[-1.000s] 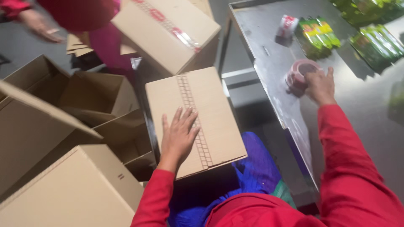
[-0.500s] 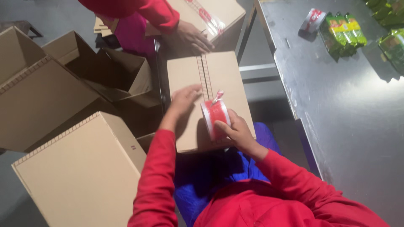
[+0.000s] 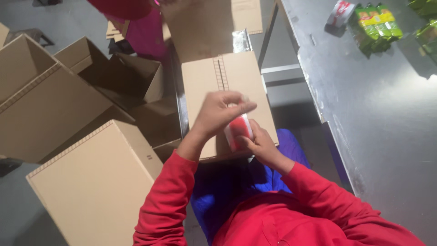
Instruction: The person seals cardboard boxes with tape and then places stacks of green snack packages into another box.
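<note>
So the person in the red sleeves has both hands over a closed cardboard box [image 3: 227,91] that sits right in front of them, seam running down its middle. The right hand [image 3: 258,145] is wrapped around a red tape roll [image 3: 238,131], fingers closed on it from below, holding it just above the near end of the box. The left hand [image 3: 221,111] comes in from above, fingertips pinched together at the top edge of the roll, looks like it's gripping the loose end of the tape, though the motion blur makes it hard to be sure.

To the left there's a pile of brown cartons: a big closed one [image 3: 95,182] nearest the person's left arm, a large one with its flap up [image 3: 41,109] behind that, and an open empty one [image 3: 132,79] further back. Another box [image 3: 214,23] lies past the sealed one, next to someone in red and pink [image 3: 136,27] at the top edge.

On the right is a grey metal table [image 3: 387,127]. At its far end sit green packets [image 3: 375,20] with yellow tops, a small red and white packet [image 3: 340,11] just beside them, and more green packs [image 3: 425,34] at the corner.
</note>
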